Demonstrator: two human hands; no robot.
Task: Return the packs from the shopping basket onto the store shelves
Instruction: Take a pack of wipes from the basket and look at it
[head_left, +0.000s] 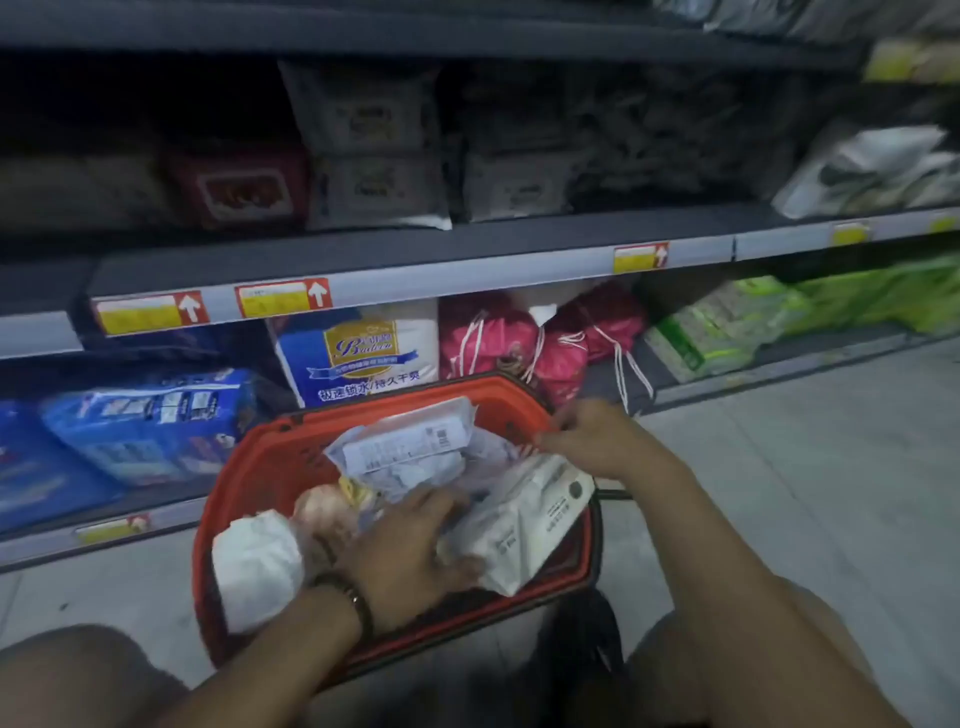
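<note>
A red shopping basket (260, 462) stands on the floor in front of the shelves, filled with several packs. My left hand (410, 551) lies inside it, fingers spread on the near end of a white pack (524, 525). My right hand (597, 436) pinches the far upper edge of that same pack near the basket's right rim. A clear pack with a printed label (405, 441) lies at the back of the basket. A white wrapped bundle (254, 566) sits at its left side.
The lower shelf (753, 374) holds blue packs (150, 421), a blue-and-white bag (363, 353), pink drawstring bags (519, 343) and green packs (727, 327). The middle shelf (467, 260) carries grey and red packs. Grey tiled floor (831, 493) lies to the right. My knees flank the basket.
</note>
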